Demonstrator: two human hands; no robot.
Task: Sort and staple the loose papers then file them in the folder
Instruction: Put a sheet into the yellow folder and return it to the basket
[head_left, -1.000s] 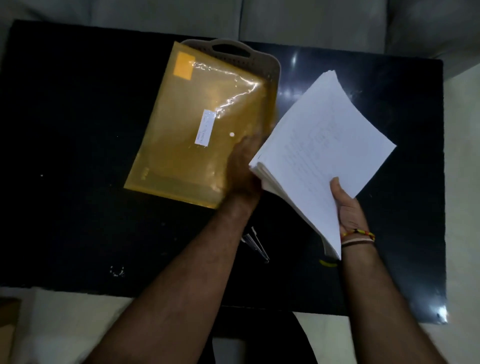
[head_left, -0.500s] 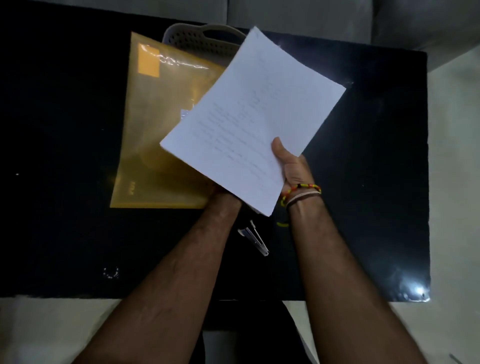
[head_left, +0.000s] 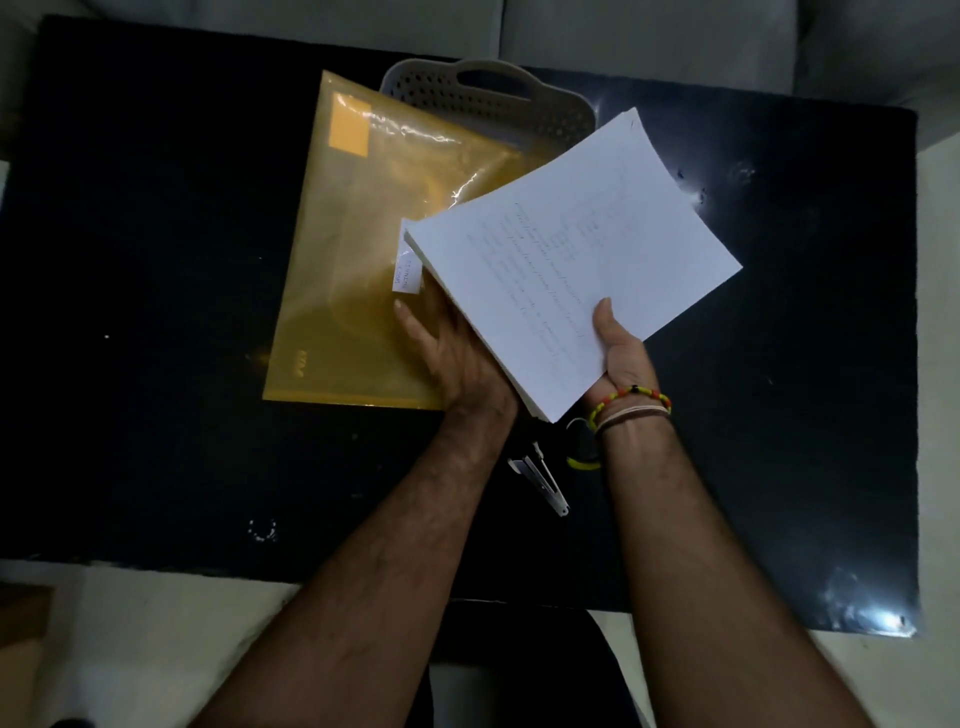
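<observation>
While the right hand (head_left: 618, 358) grips the paper stack (head_left: 576, 260) at frame centre, the left hand (head_left: 457, 358), fingers extended, supports its edge above the folder (head_left: 374, 249); square all edges before stapling.

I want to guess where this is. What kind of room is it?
Probably a living room at home, not an office: a glossy black low table stands before a grey sofa, with a plastic basket on it.
</observation>
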